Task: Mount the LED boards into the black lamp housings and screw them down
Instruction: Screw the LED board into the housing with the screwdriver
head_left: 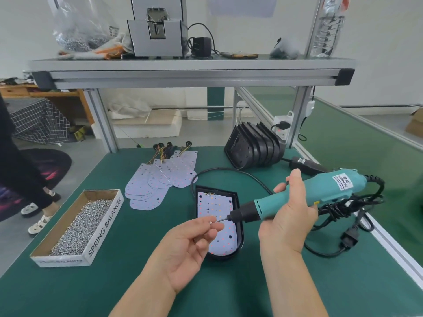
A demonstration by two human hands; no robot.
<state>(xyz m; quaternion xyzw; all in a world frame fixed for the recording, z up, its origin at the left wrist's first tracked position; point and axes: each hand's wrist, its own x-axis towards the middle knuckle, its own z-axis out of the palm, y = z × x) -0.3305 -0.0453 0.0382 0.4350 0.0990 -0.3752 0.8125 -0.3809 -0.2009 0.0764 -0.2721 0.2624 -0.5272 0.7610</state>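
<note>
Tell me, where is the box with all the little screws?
In the head view, the screw box sits on the green table at its left side, left of the black lamp housing and nearer the person than the loose LED boards.

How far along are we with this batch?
Done: one white LED board sits in the black lamp housing. In hand: left grip pinches a small silver screw near the tip of the teal electric screwdriver held by the right grip. Left: driving screws, then the fanned loose boards and stacked empty housings.
</note>
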